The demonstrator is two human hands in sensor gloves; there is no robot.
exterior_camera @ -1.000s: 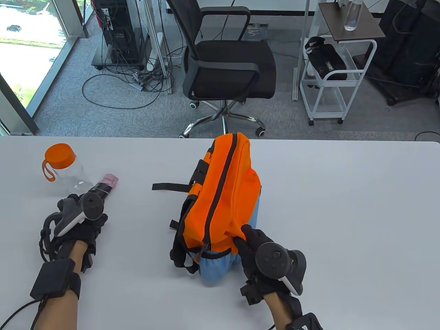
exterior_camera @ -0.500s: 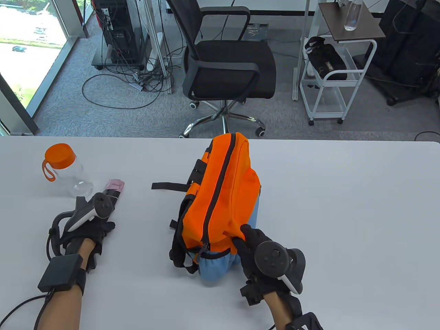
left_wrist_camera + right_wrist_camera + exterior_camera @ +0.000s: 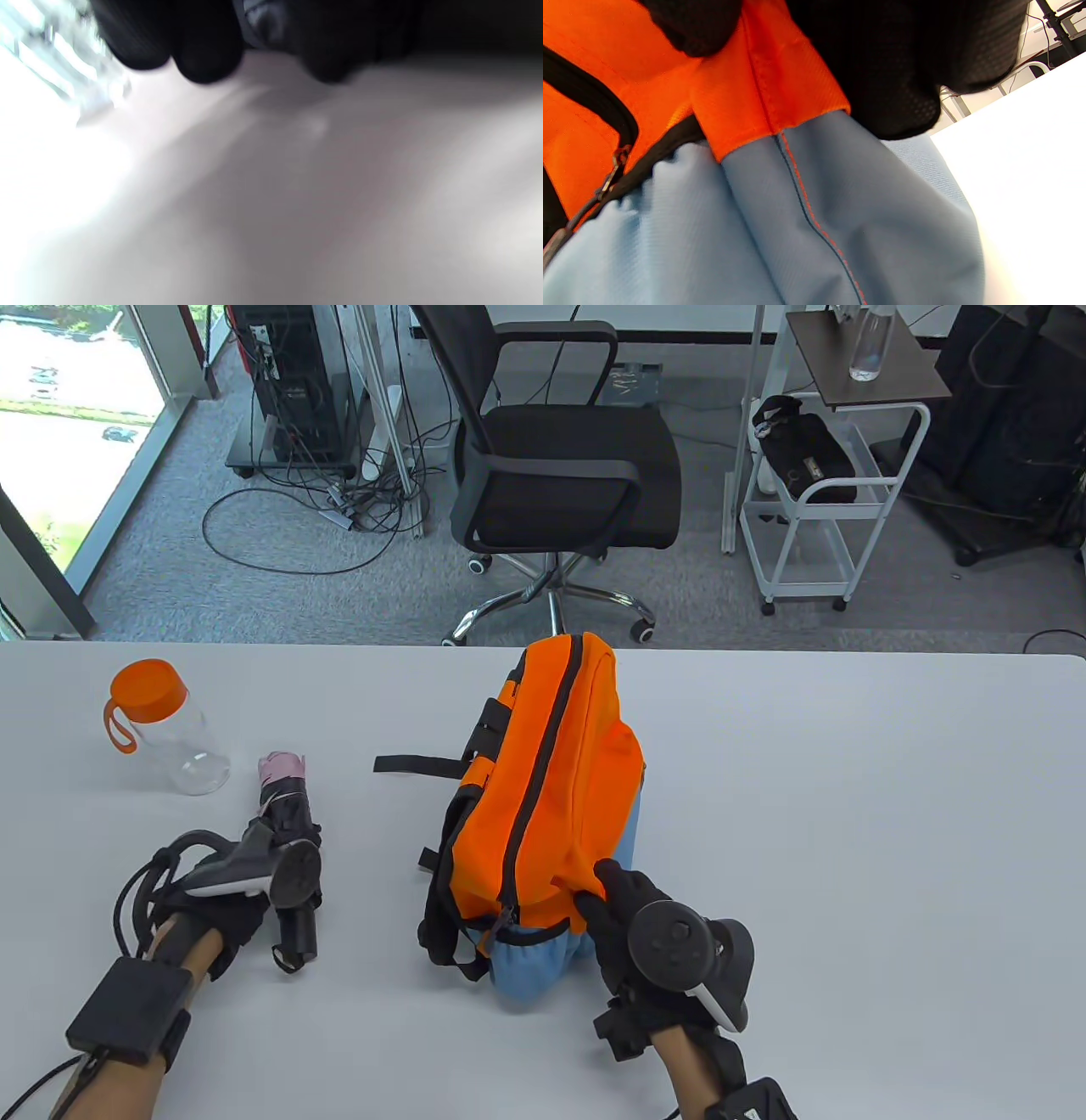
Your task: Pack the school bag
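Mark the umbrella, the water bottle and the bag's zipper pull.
umbrella (image 3: 288,814): table view, on its black folded canopy.
water bottle (image 3: 182,746): table view, on its clear body.
zipper pull (image 3: 613,180): right wrist view, on the metal slider.

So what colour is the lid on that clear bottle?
Orange, with an orange carry loop at its side; the bottle lid shows best in the table view.

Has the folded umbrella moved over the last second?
Yes. The left hand has drawn the folded umbrella toward the near table edge and away from the water bottle, which stayed put.
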